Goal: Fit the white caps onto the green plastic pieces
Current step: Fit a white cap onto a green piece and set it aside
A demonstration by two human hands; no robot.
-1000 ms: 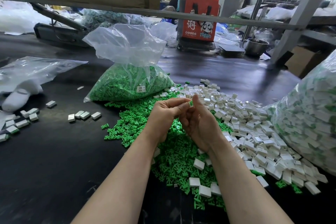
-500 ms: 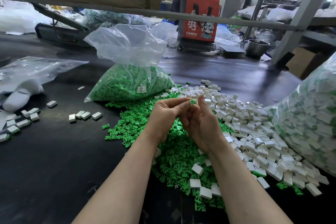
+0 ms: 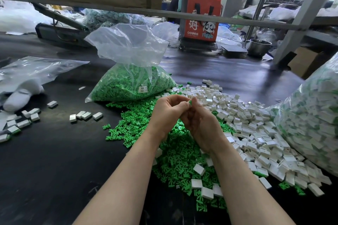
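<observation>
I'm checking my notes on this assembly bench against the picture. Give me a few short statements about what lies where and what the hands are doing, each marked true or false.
1. Both hands meet above the loose green pieces, the left hand and right hand pinching a small green piece between them. True.
2. The bag of green pieces lies on the right edge of the table. False: it lies beyond the hands, to the left; the bag on the right holds mostly white parts.
3. The loose white caps are heaped right of the green ones. True.
4. The steel pot sits among the white caps. False: it stands far back, near the orange bag.
</observation>
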